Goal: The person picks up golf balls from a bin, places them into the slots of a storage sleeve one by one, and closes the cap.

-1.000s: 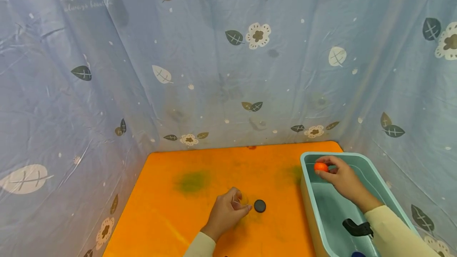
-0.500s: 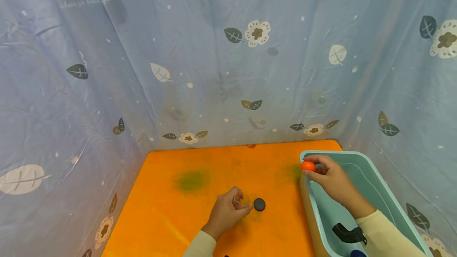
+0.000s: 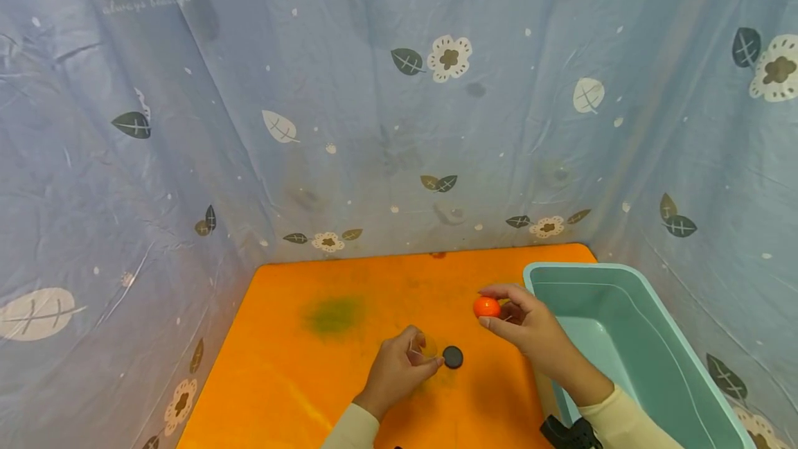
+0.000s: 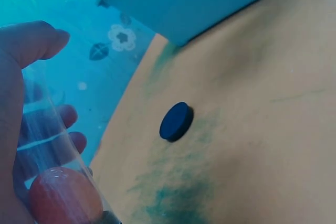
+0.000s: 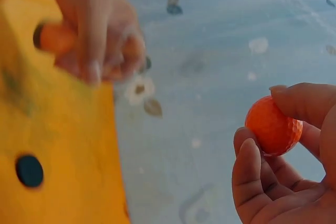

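Observation:
My left hand (image 3: 394, 373) grips a clear plastic tube (image 4: 44, 114) above the table. Inside it, near its dark lower end, sits an orange ball (image 4: 65, 198). My right hand (image 3: 533, 331) pinches an orange dimpled golf ball (image 5: 273, 125) between thumb and fingers, in the air to the right of the tube and apart from it. Flat on the table, just right of my left hand, lies a round black lid (image 3: 453, 357). In the right wrist view the left hand and tube are blurred.
The table's orange top (image 3: 349, 380) has green stains. At its right side stands a light teal plastic bin (image 3: 623, 269), under and beyond my right forearm. A blue patterned curtain (image 3: 386, 116) closes off the back and both sides.
My right hand has carried the golf ball leftward from over the bin, past its rim, to above the table. The left hand, tube and black lid have stayed in place.

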A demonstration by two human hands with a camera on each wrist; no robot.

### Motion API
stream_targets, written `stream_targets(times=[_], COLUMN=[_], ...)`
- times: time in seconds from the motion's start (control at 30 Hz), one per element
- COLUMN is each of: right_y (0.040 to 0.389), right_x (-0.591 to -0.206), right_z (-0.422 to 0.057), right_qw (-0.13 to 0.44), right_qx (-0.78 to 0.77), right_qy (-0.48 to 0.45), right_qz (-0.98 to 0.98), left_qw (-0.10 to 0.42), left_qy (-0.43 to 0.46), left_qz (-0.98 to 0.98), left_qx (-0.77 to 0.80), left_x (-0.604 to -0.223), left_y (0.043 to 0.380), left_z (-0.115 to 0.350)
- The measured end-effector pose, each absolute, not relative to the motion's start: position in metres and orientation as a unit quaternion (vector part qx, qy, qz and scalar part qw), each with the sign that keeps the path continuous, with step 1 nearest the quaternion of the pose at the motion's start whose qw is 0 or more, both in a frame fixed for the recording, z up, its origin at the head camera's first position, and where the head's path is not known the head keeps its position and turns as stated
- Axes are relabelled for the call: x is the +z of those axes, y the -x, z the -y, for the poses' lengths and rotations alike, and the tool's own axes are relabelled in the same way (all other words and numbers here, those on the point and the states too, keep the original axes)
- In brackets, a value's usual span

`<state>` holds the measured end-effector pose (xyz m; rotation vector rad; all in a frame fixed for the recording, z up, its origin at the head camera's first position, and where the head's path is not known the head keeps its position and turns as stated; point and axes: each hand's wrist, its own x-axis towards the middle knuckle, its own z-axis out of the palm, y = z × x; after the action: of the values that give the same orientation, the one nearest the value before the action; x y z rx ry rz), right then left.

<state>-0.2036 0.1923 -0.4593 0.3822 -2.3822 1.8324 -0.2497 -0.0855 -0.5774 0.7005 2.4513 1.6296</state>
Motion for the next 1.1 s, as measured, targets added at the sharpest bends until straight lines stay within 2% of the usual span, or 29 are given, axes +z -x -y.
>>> stream_targets(times=[0.53,0.67,0.87,1.1], right_y=[0.198,0.199,0.2,0.201], right_x=[-0.485,-0.495,-0.513,-0.53], right_z=[-0.135,-0.125,-0.112,-0.106], right_qw=[0.02,0.004,0.012,-0.009], right_qx=[0.617,0.634,0.633,0.636], right_qy=[-0.159,-0.147,-0.128,-0.101], right_qz=[0.771,0.759,0.764,0.765], left_qw=[0.03,0.005,-0.034,-0.037], left_qy=[-0.249,-0.264,-0.284,-0.291], left_qz=[-0.81,-0.816,-0.82,-0.822], left_qx=[0.529,0.514,0.496,0.488], left_x=[-0.58,-0.582,-0.587,-0.591], left_y=[0.245,0.244,0.246,0.247], left_z=[0.083,0.084,0.082,0.083])
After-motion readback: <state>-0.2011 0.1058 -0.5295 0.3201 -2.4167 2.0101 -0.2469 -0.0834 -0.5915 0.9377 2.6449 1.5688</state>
